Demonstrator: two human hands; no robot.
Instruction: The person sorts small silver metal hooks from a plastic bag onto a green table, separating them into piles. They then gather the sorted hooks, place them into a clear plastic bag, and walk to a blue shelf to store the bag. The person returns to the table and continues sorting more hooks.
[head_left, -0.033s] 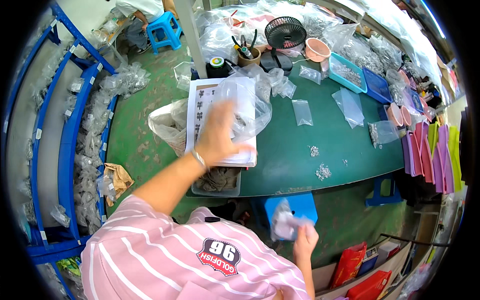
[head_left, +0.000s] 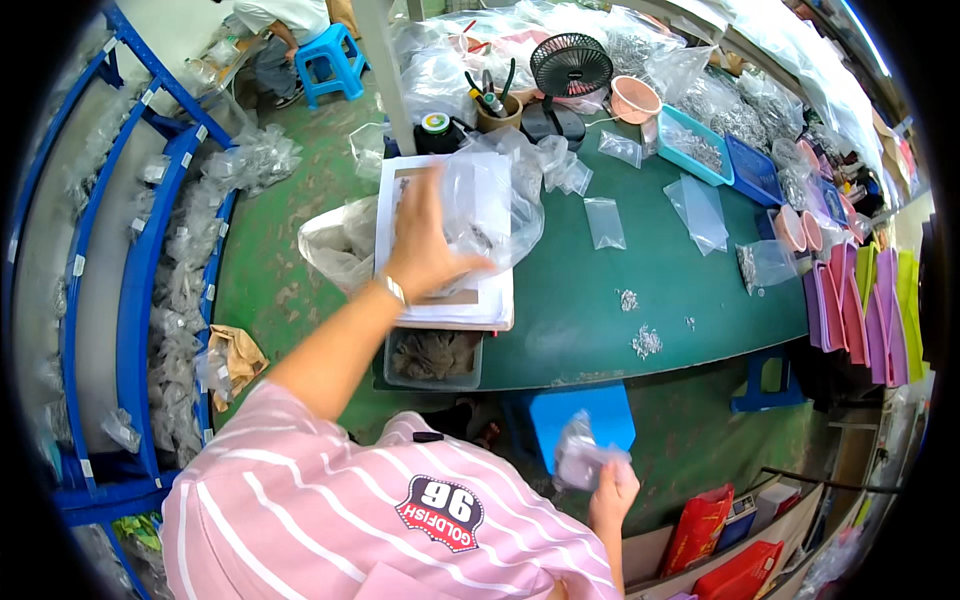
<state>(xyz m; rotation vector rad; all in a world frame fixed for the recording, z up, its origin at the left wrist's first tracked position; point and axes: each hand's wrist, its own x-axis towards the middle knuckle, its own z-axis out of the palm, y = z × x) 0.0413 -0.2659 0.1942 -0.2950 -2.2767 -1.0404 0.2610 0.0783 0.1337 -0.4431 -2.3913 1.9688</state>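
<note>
My left hand (head_left: 425,245) reaches over a stack of printed papers (head_left: 490,310), its fingers stretched out and the thumb spread to the right. It is a little smeared by motion. Beside it, on the right of the sheets, lies a large clear plastic bag (head_left: 515,225) with small grey bits in it. Low on the right, my right hand (head_left: 612,492) pinches one end of a small clear plastic bag (head_left: 580,450). That bag hangs in front of a blue stool (head_left: 600,410); its contents are too blurred to make out.
Small metal parts (head_left: 646,342) lie in piles on the green table (head_left: 570,330). Toward the back stand a black fan (head_left: 571,66) and a turquoise tray (head_left: 690,150) of parts. A tub with brown cloth (head_left: 435,358) sits below the papers. Blue shelves (head_left: 150,300) line the left.
My left hand has shifted slightly left over the papers, away from the large bag. The small bag in my right hand has swung slightly right and down.
</note>
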